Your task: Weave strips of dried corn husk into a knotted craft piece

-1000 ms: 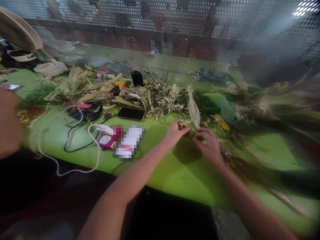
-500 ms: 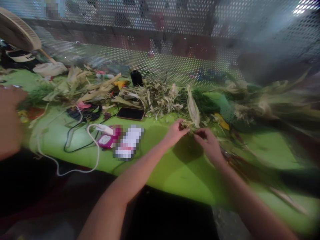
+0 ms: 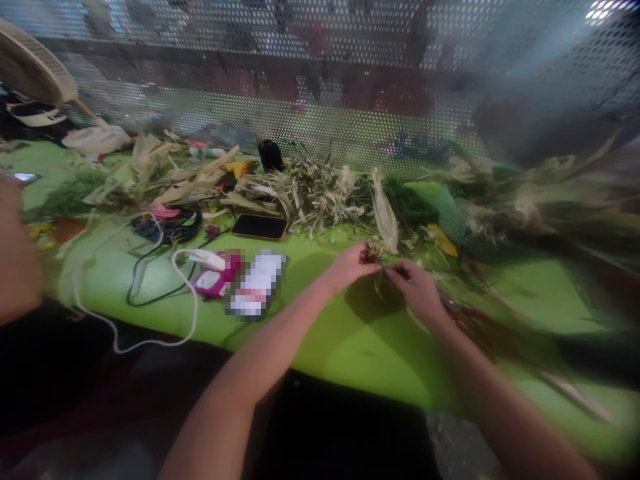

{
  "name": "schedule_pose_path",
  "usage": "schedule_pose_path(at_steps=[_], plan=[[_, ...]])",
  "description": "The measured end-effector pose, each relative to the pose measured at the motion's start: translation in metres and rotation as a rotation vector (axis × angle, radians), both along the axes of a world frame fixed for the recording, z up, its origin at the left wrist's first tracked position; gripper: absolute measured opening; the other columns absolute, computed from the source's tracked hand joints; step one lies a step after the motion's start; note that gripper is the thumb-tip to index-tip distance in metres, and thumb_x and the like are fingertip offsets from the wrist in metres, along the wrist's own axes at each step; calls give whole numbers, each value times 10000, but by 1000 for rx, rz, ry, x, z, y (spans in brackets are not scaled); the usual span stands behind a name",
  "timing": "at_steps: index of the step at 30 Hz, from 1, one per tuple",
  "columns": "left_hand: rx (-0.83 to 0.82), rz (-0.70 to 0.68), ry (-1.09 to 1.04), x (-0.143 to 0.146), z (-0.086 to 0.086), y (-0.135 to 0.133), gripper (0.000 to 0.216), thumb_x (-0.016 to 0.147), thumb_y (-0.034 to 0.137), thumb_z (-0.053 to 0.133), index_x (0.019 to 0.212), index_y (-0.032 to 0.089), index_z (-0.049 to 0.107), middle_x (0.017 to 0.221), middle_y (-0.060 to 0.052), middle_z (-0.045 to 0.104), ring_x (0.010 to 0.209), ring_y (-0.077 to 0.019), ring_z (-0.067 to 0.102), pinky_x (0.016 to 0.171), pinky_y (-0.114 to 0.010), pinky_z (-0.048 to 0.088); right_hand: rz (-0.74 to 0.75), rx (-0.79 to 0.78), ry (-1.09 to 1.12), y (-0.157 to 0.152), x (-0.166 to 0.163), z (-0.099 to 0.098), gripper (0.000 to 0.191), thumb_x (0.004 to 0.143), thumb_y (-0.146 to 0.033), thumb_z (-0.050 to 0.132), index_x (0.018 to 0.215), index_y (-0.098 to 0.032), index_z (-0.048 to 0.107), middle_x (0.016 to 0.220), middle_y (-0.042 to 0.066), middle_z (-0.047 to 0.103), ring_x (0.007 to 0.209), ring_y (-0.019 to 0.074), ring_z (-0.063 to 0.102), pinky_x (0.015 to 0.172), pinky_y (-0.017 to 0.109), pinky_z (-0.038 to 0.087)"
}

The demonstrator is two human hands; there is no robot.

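Observation:
My left hand (image 3: 349, 265) and my right hand (image 3: 418, 292) meet over a green table (image 3: 360, 347), fingertips almost touching. Both pinch a small bundle of dried leaf strips (image 3: 376, 261) between them; a thin strand hangs down from it. A pale folded husk (image 3: 385, 217) stands just behind my fingers. A long pile of dried leaves and stalks (image 3: 310, 190) runs across the table beyond my hands.
A dark phone (image 3: 261, 227) lies left of my hands, with a pink and white pack (image 3: 216, 280), a white cable (image 3: 185, 293) and black cords (image 3: 167, 230). Another person's arm (image 3: 17, 253) is at the far left. A perforated metal screen (image 3: 320, 87) backs the table.
My hands have drawn slightly lower and closer together, pulling the small leaf bundle away from the pale husk. The other person's arm at left has shifted a little.

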State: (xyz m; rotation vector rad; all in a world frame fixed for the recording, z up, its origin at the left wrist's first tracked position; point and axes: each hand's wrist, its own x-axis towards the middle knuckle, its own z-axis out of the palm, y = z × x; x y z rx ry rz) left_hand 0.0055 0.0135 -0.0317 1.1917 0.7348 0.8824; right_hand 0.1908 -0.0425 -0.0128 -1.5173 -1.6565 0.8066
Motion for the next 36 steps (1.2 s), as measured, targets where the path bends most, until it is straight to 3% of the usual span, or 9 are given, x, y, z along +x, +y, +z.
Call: schedule_pose_path(at_steps=[6, 15, 24, 31, 36], plan=[[10, -34, 5, -3, 9, -2, 348, 712, 138, 768, 1035, 121, 639, 1004, -91, 678, 949, -178, 626, 1013, -450, 422, 16, 56, -46, 3, 4, -5, 197, 880, -393, 569, 821, -212, 621, 751, 26, 650, 688, 190, 558, 636, 314, 422], [-34, -91, 20, -8, 15, -1, 351, 719, 172, 775, 1046, 109, 666, 1047, -111, 676, 976, -186, 627, 1007, -454, 428, 50, 19, 18, 0, -1, 7, 152, 800, -355, 654, 814, -205, 675, 782, 30, 691, 717, 194, 600, 668, 317, 455], [-76, -145, 9, -11, 11, 3, 391, 744, 337, 782, 1037, 105, 667, 986, -99, 684, 896, -167, 643, 922, -389, 474, 1, -31, 117, 1, 2, 13, 249, 802, -439, 653, 739, -200, 631, 688, 12, 621, 644, 159, 528, 607, 281, 433], [-92, -130, -10, -12, 8, 3, 359, 750, 301, 776, 1041, 114, 680, 990, -101, 684, 855, -156, 631, 866, -353, 478, -32, 44, 97, 5, 7, 4, 243, 826, -444, 623, 757, -212, 603, 707, 2, 587, 674, 160, 509, 626, 286, 413], [-90, -137, -19, -9, 9, 0, 359, 778, 292, 748, 1084, 117, 680, 974, -94, 685, 894, -171, 638, 912, -380, 473, 16, -30, 183, 3, 6, 9, 286, 810, -494, 645, 824, -208, 659, 790, 26, 646, 742, 183, 565, 688, 315, 454]])
